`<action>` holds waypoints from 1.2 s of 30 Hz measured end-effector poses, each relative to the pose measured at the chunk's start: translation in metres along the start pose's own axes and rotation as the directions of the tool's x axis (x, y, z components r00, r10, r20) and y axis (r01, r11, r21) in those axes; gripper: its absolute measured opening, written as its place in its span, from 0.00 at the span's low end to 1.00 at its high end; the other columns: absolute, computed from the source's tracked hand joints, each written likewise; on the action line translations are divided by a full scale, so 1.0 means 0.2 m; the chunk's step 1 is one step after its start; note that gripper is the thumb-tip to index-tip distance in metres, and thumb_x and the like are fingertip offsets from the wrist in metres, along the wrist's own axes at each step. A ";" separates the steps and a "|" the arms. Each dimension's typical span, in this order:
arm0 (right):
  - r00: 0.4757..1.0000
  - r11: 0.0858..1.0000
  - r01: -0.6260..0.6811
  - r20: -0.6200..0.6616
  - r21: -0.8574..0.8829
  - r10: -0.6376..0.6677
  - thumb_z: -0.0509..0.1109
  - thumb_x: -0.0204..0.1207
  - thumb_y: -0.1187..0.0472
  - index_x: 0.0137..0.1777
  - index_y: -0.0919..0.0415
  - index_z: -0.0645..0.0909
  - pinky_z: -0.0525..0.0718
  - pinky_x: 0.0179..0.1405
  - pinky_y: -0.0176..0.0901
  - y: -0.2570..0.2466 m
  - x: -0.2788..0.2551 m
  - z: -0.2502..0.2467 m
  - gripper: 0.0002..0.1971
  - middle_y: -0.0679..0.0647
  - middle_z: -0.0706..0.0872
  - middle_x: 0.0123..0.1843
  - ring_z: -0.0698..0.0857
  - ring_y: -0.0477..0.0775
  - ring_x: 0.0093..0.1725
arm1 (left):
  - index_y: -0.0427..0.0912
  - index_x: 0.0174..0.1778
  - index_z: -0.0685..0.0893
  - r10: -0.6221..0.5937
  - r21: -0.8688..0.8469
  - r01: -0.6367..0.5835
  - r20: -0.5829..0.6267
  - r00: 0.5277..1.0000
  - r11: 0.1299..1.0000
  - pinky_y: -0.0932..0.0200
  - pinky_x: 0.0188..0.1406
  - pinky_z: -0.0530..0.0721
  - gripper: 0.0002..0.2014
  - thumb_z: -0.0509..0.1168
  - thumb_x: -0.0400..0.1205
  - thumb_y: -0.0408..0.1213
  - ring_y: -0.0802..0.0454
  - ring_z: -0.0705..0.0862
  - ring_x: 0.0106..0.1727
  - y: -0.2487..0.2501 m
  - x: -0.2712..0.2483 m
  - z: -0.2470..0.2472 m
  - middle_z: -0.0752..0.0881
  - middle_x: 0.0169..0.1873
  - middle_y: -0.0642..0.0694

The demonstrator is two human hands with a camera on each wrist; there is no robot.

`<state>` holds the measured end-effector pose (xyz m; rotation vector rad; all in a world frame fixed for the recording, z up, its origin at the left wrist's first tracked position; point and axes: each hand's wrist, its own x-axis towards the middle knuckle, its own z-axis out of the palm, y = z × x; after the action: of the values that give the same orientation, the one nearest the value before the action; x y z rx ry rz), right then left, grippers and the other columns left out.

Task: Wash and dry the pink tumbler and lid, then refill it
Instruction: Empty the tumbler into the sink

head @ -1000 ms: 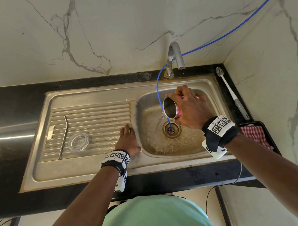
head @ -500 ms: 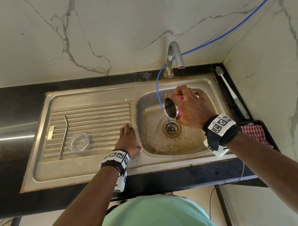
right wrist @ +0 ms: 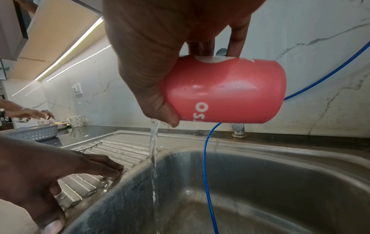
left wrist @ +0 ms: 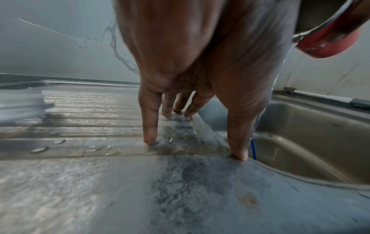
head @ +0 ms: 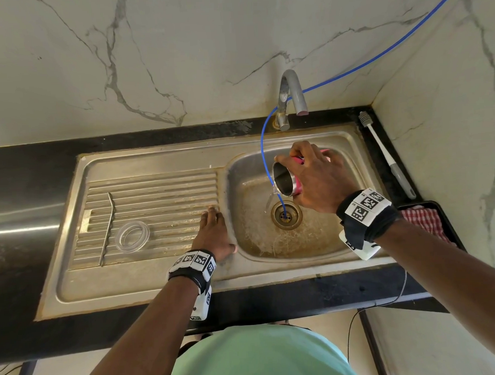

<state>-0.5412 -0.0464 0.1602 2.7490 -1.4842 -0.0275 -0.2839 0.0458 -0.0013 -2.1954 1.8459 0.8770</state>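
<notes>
My right hand (head: 311,179) (right wrist: 160,76) grips the pink tumbler (head: 286,182) (right wrist: 226,91) (left wrist: 328,41) and holds it on its side over the sink basin (head: 251,235), mouth to the left. Water streams out of its steel rim down into the basin. My left hand (head: 213,234) (left wrist: 190,110) (right wrist: 60,167) rests flat with straight fingers on the ribbed drainboard (head: 156,197) at the basin's left edge. The clear round lid (head: 132,237) lies on the drainboard to the left, next to a bent metal straw (head: 107,227).
A grey tap (head: 292,97) stands behind the basin, and a thin blue tube (head: 264,147) (right wrist: 206,158) runs down into the drain (head: 286,214). A bottle brush (head: 386,155) lies on the right counter beside a black tray (head: 452,232) with a red checked cloth (head: 423,222). Another person's hands (right wrist: 28,113) work at the far left.
Nearly nothing has moved. My right hand keeps the tumbler tipped and water keeps pouring into the basin. My left hand stays on the drainboard.
</notes>
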 end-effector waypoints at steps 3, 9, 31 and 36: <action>1.000 1.000 0.009 -0.012 -0.014 -0.009 0.85 0.60 0.48 0.80 0.46 0.70 0.81 0.67 0.72 0.00 0.00 0.01 0.46 0.54 0.73 0.69 0.79 0.58 0.68 | 0.31 0.94 0.45 0.007 -0.001 -0.007 -0.002 1.000 1.000 0.41 0.95 0.47 0.58 0.79 0.82 0.51 0.31 0.40 0.94 -0.01 0.00 0.01 0.41 0.94 0.33; 1.000 0.999 0.020 -0.015 -0.035 -0.020 0.85 0.59 0.49 0.80 0.46 0.71 0.81 0.66 0.71 0.01 0.01 0.01 0.46 0.54 0.73 0.69 0.80 0.58 0.68 | 0.32 0.94 0.46 0.006 -0.004 -0.006 -0.014 1.000 1.000 0.41 0.95 0.49 0.58 0.79 0.81 0.51 0.31 0.41 0.95 -0.01 0.00 0.01 0.42 0.94 0.34; 0.998 0.993 0.054 -0.037 -0.102 -0.058 0.86 0.59 0.50 0.80 0.46 0.73 0.79 0.66 0.69 0.05 0.04 0.01 0.46 0.55 0.74 0.70 0.80 0.59 0.69 | 0.33 0.94 0.48 0.022 -0.012 -0.023 -0.028 0.999 1.000 0.41 0.95 0.48 0.58 0.80 0.81 0.51 0.32 0.41 0.95 -0.02 0.00 0.01 0.43 0.94 0.35; 0.996 0.990 0.073 -0.039 -0.120 -0.078 0.86 0.59 0.49 0.80 0.46 0.72 0.80 0.65 0.69 0.05 0.05 0.02 0.47 0.55 0.74 0.70 0.80 0.60 0.69 | 0.32 0.94 0.49 0.020 -0.006 -0.021 -0.036 0.999 1.000 0.41 0.95 0.48 0.57 0.79 0.81 0.51 0.32 0.41 0.95 -0.02 0.00 0.01 0.43 0.94 0.35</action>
<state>-0.5452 -0.0600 0.1571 2.6917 -1.3220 -0.0547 -0.2813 0.0478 -0.0043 -2.2142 1.8875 0.8541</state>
